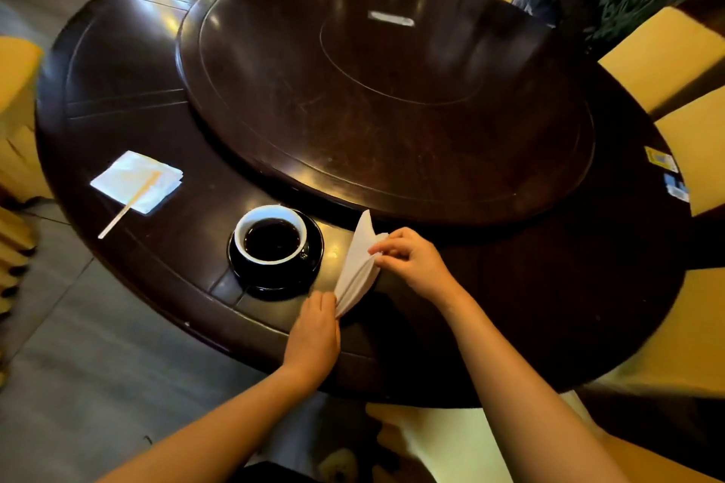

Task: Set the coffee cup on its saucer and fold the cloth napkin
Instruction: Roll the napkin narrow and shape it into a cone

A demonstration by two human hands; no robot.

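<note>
A white-lined coffee cup (270, 233) full of dark coffee stands on a black saucer (310, 274) near the table's front edge. Just right of it a white cloth napkin (359, 265), folded into a narrow pointed shape, stands tilted on the dark wood. My left hand (314, 333) pinches the napkin's lower end. My right hand (412, 259) pinches a fold along its right side, near the middle. The napkin's tip points away from me.
A round dark table (549, 267) carries a large turntable (384, 90). A flat folded white napkin (137, 180) with a wooden stirrer (129, 204) lies at the left. Yellow chairs (667, 55) ring the table. Cards (667, 169) lie at the right edge.
</note>
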